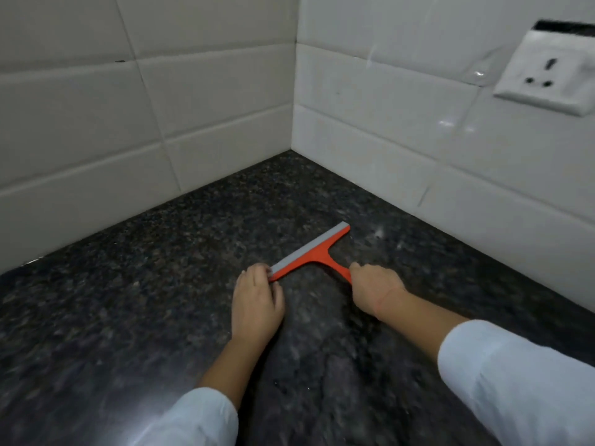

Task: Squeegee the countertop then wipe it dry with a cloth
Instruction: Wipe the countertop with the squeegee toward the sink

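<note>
An orange squeegee (314, 254) with a grey rubber blade lies on the dark speckled granite countertop (161, 300), its blade running diagonally toward the tiled corner. My right hand (375, 289) grips the squeegee's handle, which is mostly hidden in the fist. My left hand (257, 299) rests on the counter with its fingertips touching the near end of the blade. No cloth is in view.
White tiled walls (128, 123) meet in a corner behind the squeegee and bound the counter at the back and right. A white electrical socket (547, 75) is mounted on the right wall. White sleeves cover both forearms.
</note>
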